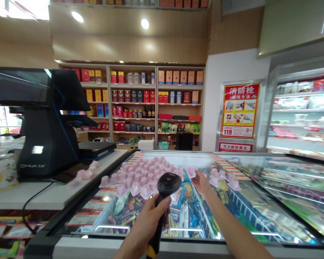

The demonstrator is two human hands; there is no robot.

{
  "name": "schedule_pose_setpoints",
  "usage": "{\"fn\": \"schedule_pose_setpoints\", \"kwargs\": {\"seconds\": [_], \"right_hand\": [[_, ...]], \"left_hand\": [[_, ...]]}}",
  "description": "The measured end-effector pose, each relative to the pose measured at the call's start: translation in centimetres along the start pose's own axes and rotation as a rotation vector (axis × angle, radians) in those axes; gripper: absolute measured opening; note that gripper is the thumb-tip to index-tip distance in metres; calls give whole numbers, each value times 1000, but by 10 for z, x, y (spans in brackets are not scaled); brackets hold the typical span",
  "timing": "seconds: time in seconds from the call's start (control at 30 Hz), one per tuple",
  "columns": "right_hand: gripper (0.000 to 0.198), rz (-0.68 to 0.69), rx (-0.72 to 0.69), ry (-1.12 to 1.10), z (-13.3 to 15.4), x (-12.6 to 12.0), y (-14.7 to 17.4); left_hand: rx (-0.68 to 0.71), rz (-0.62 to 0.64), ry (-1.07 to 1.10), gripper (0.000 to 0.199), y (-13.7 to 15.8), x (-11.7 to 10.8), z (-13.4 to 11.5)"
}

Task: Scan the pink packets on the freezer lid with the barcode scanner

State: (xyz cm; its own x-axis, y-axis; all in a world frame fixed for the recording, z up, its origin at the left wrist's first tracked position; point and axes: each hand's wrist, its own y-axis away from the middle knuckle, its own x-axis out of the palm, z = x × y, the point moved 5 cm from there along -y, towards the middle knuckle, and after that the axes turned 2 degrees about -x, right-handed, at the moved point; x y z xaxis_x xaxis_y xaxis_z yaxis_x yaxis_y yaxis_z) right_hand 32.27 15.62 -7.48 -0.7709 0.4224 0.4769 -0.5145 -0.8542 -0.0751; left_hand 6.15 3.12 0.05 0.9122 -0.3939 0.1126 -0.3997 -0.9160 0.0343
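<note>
Scanner (169, 182), black with a yellow patch low on its handle, upright in my left hand (154, 217) above the freezer (97, 248); my fingers are wrapped around the grip, thumb across its front. To its right, just beside the head, my right hand (201, 182) pinches one pink cup (190, 172) between thumb and fingertips, its labelled face toward me; the print is too small to read. Around both, on the freezer's glass, many pink cups (143, 180) stand close together, mostly to the left, with a smaller group beyond my right wrist. Beneath the glass, wire baskets hold bright packets (189, 216). At left, a counter (24, 198) bears a black register (45, 144) and a few more pink cups (86, 174); a black cable (24, 212) hangs over its edge. Behind, shelves (132, 86) carry rows of boxes and bottles. To the right of these, a red poster (240, 111) on the wall, then a lit chiller (302, 109) stocked with goods.
</note>
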Motion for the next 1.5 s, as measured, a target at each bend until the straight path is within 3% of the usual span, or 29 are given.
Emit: {"fn": "schedule_pose_setpoints", "kwargs": {"seconds": [0.2,0.43,0.5,0.63,0.73,0.83,0.93,1.07,1.17,1.37,1.5], "right_hand": [[9,-21,-24,-68,-1,-2,-5],[11,-87,-122,83,3,-18,-9],[15,-128,-240,288,8,-25,-7],[21,-140,-581,1012,19,-30,-4],[25,-130,-655,1314,19,-38,-7],[25,-218,-679,1433,23,-45,-8],[29,-234,-737,1387,24,-31,-6],[39,162,-671,1193,-2,17,-7],[38,242,-537,1081,-23,35,-11],[25,270,-423,936,-21,26,-5],[29,323,-96,348,-3,12,4]], "left_hand": [[39,15,-72,33,2,3,1],[18,-2,-97,33,-2,4,2],[7,-7,-84,32,-5,6,2],[3,-26,-43,32,-10,7,1],[11,-35,-48,32,-17,3,3],[2,-49,-73,33,-22,-3,6],[-13,-73,-70,32,-26,-10,7],[-31,-74,-50,30,-27,-14,8],[-19,-61,-48,30,-26,-17,11],[1,-45,-17,31,-19,-22,13],[-9,-19,11,28,-10,-14,5]]}}
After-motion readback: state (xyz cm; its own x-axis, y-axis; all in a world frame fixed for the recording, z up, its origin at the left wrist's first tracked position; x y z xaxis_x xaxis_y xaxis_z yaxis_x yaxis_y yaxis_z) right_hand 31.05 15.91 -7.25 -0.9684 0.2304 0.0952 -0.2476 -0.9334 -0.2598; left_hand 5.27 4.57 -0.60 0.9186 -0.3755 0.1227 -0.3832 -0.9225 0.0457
